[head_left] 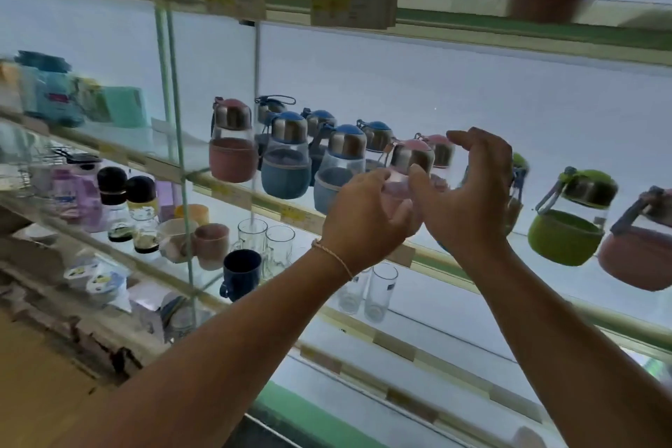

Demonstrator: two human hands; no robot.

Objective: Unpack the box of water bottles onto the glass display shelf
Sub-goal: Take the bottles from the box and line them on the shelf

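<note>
Your left hand point(363, 215), with a thin bracelet point(332, 255) at the wrist, curls its fingers round the lower body of a pink-capped bottle point(411, 156) and holds it upright at the front edge of the glass shelf point(227, 190). Your right hand point(469, 193) forms a wide C on the bottle's right side. Its thumb lies against the clear body and its fingers arch above and behind; you cannot tell whether they grip, since the area is blurred. The bottle is in the front row, just right of two blue bottles point(285, 156) and a pink bottle point(232, 142) at the row's left end. More caps of the same kind show in a back row. Right of your hands, a green bottle point(571, 218) stands beside another pink one point(640, 255) at the frame edge. On the shelf below are a dark blue mug point(242, 273) and clear glasses point(378, 291).
</note>
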